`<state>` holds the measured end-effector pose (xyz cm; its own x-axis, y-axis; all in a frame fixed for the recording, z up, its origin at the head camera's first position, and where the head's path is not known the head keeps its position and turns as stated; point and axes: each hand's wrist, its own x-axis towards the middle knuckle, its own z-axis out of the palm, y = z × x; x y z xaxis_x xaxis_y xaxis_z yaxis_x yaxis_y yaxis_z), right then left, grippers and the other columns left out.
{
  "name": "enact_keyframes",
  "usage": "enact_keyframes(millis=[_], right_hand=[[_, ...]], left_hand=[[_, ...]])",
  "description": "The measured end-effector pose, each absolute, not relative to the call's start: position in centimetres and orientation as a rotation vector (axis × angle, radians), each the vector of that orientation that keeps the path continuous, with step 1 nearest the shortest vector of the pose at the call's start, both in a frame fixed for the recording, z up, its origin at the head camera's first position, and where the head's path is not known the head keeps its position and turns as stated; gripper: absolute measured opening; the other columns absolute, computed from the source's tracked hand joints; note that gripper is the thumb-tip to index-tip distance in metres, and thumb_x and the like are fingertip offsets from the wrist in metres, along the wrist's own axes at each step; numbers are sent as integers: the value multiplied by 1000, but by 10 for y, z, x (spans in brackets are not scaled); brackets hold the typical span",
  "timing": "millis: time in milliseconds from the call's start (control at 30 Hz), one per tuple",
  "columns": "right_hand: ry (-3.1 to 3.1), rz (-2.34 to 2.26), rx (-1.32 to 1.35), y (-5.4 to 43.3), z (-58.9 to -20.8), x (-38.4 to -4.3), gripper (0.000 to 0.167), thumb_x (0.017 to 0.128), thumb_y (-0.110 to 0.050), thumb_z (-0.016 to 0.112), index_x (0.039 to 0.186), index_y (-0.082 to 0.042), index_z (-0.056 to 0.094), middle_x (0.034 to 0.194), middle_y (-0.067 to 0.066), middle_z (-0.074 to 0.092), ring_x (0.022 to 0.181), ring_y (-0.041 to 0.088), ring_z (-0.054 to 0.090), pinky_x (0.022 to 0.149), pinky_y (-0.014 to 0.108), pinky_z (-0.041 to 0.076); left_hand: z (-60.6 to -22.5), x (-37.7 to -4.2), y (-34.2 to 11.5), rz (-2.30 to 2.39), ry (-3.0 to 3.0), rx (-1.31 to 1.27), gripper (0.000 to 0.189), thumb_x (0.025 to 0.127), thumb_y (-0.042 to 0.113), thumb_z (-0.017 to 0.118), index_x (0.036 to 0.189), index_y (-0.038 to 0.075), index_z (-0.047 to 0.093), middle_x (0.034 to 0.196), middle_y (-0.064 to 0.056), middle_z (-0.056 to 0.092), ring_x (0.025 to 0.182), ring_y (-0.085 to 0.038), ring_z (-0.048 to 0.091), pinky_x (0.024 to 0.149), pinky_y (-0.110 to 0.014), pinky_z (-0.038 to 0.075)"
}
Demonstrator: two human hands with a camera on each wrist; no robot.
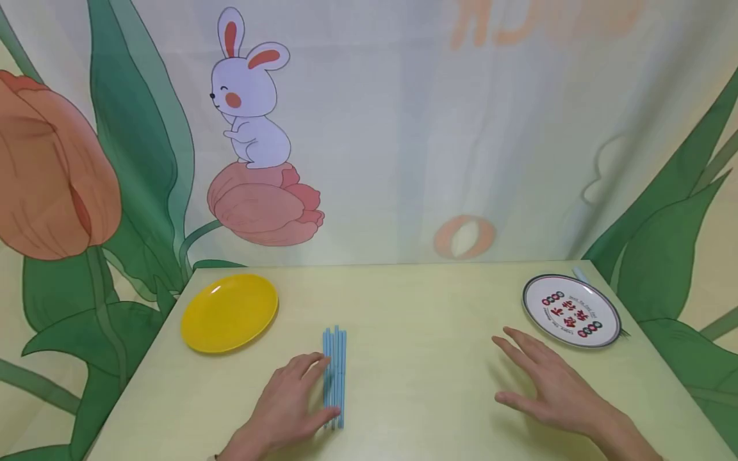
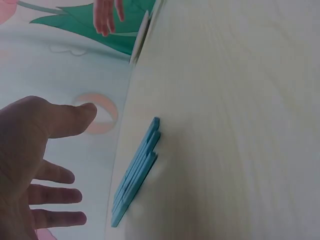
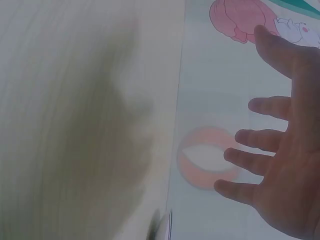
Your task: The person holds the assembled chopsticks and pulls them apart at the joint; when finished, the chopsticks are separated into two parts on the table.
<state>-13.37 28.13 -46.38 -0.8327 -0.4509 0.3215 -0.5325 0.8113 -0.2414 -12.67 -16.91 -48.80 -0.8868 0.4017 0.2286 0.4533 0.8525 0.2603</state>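
Head view: the blue sticks (image 1: 336, 384) lie on the desk (image 1: 415, 346), well in from its far edge; the left hand (image 1: 291, 400) (fingers spread) is over them. The right hand (image 1: 556, 387) is near the white plate (image 1: 576, 304), far right corner. Left wrist view: hand apart from sticks. Right wrist view: fingers spread.

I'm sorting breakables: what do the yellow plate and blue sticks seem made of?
Yellow plate: probably glossy plastic, though glazed ceramic is possible; a bright highlight sits on its even colour. Blue sticks: perhaps plastic, fairly smooth; uniform colour, no visible grain.
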Motion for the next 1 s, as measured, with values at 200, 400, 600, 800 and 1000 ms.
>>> enact_keyframes(millis=[200,400,600,800,1000], right_hand=[[-2770,564,731,280,-468,-133,81,80,-49,75,147,-18,43,149,14,43,132,38,42,95,61,43],[-2807,690,685,277,-476,-131,76,82,-47,74,145,-17,45,145,14,47,131,34,45,97,59,42],[-2826,707,667,274,-483,-131,72,83,-47,73,141,-13,49,142,11,52,129,31,48,98,56,43],[-2831,736,648,274,-489,-134,67,85,-46,71,139,-12,52,139,13,54,125,31,53,96,55,46],[-2824,745,650,274,-491,-136,65,86,-45,71,138,-11,53,137,11,57,108,25,65,90,48,52]], left_hand=[[-494,-129,-156,-509,-2885,-613,71,78,52,74,130,6,58,128,-10,58,116,-25,53,91,-44,49],[-501,-130,-143,-604,-2915,-575,64,81,46,74,125,2,60,122,-12,58,108,-24,54,92,-42,50],[-504,-131,-136,-616,-2977,-562,62,83,42,74,125,-1,59,119,-12,57,98,-21,51,87,-39,50],[-507,-134,-132,-593,-2994,-503,55,83,38,74,119,-2,61,106,-10,55,88,-17,44,78,-35,45],[-508,-139,-128,-598,-3009,-407,43,84,36,73,106,1,59,91,-4,48,79,-16,40,69,-31,39]])
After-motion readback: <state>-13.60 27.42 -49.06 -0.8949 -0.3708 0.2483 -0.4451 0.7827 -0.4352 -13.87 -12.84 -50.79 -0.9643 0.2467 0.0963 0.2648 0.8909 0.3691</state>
